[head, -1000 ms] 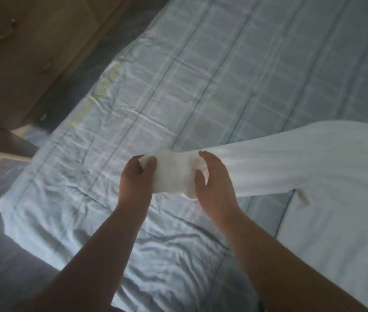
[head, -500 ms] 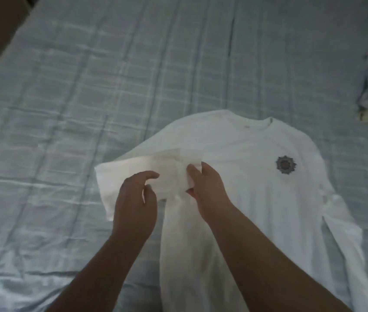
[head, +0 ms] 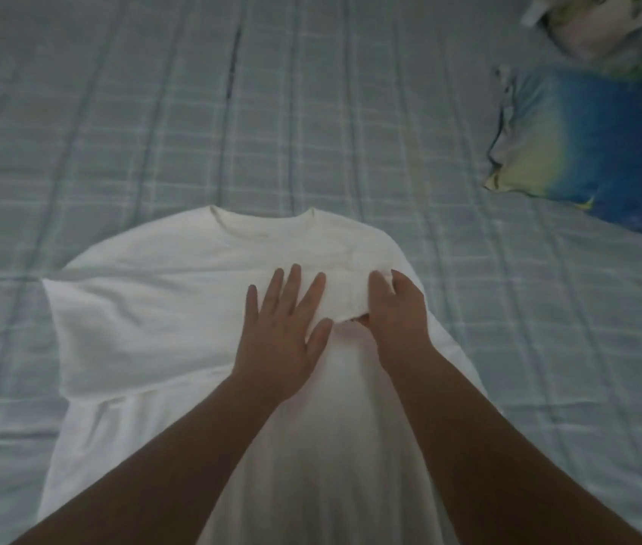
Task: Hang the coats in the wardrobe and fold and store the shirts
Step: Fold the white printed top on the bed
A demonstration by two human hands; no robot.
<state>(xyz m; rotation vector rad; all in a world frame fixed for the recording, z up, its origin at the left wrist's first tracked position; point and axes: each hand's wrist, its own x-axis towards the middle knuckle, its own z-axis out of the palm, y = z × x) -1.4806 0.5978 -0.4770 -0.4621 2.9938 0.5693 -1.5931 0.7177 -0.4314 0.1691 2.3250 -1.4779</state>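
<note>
A white long-sleeved shirt [head: 162, 320] lies flat on the bed, neck opening pointing away from me. Its left sleeve is folded across the chest. My left hand [head: 284, 328] rests flat on that folded sleeve with fingers spread, holding nothing. My right hand [head: 398, 308] pinches the cuff end of the sleeve near the shirt's right shoulder. The chest emblem is hidden under the folded sleeve. My forearms cover the shirt's lower part.
The bed has a pale blue checked sheet [head: 154, 112]. A blue and yellow pillow [head: 594, 139] lies at the right, with a floral bundle of cloth [head: 594, 21] behind it in the top right corner.
My hands carried the left sleeve from out at the left across the shirt's chest and laid it down. My left hand let go and flattened on it. The view swung right.
</note>
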